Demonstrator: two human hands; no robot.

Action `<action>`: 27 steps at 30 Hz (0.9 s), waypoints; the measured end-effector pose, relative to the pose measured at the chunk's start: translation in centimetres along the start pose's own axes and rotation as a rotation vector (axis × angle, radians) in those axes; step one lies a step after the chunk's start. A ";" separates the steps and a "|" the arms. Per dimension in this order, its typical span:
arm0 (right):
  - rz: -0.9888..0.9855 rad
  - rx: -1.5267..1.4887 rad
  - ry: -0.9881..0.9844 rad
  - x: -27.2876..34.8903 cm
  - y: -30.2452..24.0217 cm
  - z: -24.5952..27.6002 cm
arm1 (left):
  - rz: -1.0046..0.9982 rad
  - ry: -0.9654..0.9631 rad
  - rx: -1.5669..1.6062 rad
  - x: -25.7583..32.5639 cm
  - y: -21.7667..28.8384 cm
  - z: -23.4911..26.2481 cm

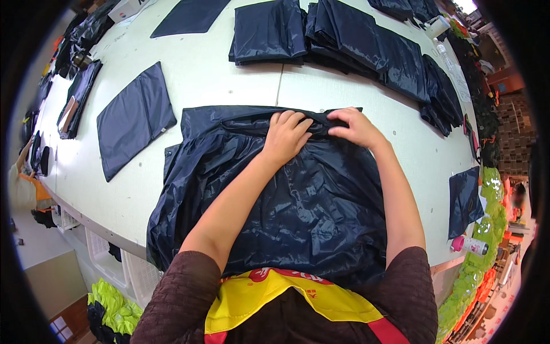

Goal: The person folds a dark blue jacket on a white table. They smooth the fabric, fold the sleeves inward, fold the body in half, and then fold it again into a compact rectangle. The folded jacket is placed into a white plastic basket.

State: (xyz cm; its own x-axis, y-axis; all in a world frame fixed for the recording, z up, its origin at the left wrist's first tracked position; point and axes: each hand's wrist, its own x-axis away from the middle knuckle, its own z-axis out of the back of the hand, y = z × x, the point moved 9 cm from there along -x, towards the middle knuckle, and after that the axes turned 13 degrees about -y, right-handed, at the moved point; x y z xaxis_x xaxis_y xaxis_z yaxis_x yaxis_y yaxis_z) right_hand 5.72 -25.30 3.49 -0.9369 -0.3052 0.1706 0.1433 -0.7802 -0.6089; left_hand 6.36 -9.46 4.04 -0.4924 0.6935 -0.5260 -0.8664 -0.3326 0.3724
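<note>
A shiny navy garment (298, 200) lies spread on the white table in front of me, wrinkled and hanging over the near edge. Along its far side runs a gathered band with a folded strip. My left hand (286, 137) rests on this band near the middle, its fingers bent over the fold and the thumb pointing right. To the right, my right hand (358, 129) pinches the same band near its far right corner, fingers and thumb curved towards the left hand. The cloth between the two hands is bunched. Part of what the fingertips grip is hidden.
Folded navy garments (269, 31) are piled along the far side of the white table (223, 74). A flat navy piece (137, 120) lies at left, another (465, 200) at right beside a pink-capped bottle (470, 245). White crates (109, 258) and lime-green cloth (114, 304) sit below left.
</note>
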 end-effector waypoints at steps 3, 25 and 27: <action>0.054 0.241 0.132 0.8 -0.1 -0.9 | 0.113 0.076 -0.095 0.5 0.8 0.4; -0.109 0.295 0.301 1.7 -1.1 -0.1 | 0.493 0.321 -0.159 -0.2 -1.4 2.4; -0.203 0.332 0.303 2.3 0.8 0.4 | 0.791 0.146 -0.598 2.2 -5.0 5.3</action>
State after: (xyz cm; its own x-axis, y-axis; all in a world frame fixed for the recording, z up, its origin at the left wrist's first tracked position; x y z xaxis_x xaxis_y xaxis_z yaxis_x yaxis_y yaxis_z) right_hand 3.77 -26.83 3.74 -1.0000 0.0047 -0.0029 -0.0036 -0.9544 -0.2984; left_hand 10.03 -2.93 5.07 -0.9157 0.0621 -0.3970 -0.1654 -0.9587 0.2315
